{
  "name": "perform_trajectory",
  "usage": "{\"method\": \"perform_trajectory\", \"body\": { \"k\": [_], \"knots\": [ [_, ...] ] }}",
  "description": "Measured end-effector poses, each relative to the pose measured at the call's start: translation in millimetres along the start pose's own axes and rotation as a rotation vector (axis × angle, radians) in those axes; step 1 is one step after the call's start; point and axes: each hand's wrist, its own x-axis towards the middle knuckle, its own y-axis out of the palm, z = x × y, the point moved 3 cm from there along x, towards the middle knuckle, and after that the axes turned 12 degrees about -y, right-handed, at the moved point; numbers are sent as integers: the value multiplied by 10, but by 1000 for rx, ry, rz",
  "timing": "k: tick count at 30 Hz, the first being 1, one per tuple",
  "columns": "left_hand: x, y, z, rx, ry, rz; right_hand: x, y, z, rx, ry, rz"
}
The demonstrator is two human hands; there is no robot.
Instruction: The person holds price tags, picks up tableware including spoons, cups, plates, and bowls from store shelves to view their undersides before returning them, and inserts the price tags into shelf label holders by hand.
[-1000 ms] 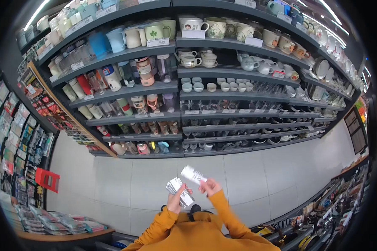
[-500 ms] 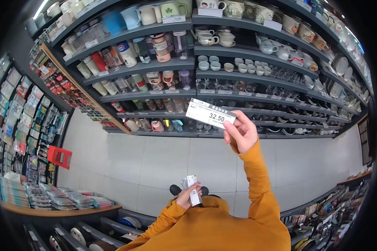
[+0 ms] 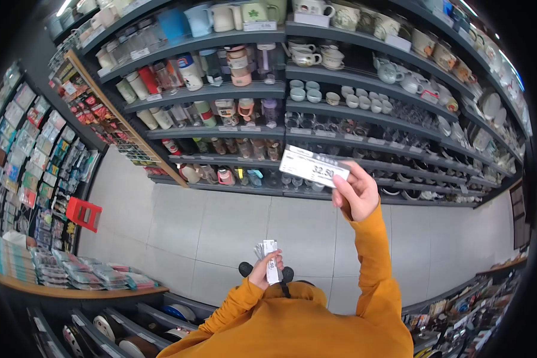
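Note:
Held up in front of the shelves is a white price tag (image 3: 307, 166) printed "32.50". My right hand (image 3: 359, 192) pinches its right end between thumb and fingers, with the arm stretched forward. Down near my waist, my left hand (image 3: 261, 273) is closed around a fanned stack of price tags (image 3: 271, 256), the top one standing lengthwise with part of a number showing. Behind the raised tag are shelf rows with drinking glasses (image 3: 322, 126) and small white bowls (image 3: 305, 89).
Tall dark shelves carry bottles (image 3: 189, 71), jugs (image 3: 224, 18), teapots (image 3: 389, 70) and mugs. A red step stool (image 3: 83, 214) stands on the tiled floor (image 3: 221, 221) at left. Packaged goods (image 3: 83, 271) lie on a wooden-edged counter, with pans on racks below.
The price tag in my right hand has shifted slightly right and down in view. My left hand with the stack has risen a little. The shelves appear shifted right as the view turns.

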Motion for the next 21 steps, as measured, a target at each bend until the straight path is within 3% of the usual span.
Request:
{"method": "perform_trajectory", "body": {
  "k": [4, 8, 11, 14, 18, 21],
  "knots": [
    [-200, 193, -179, -1, 147, 27, -209, -126, -416, -70, 121, 88],
    [-378, 384, -437, 19, 358, 20, -682, -137, -1170, -54, 423, 190],
    [-448, 350, -596, 248, 295, -106, -934, 9, -1430, -84, 546, 140],
    [-407, 332, -699, 389, 323, -139, -1119, 100, -1745, 84, 548, 51],
    [-445, 184, -837, 294, 265, -165, -1054, 249, -1863, 29, 584, 78],
    [-475, 32, -1013, 279, 264, -157, -867, 496, -1891, -85, 565, 216]
  ]
}}
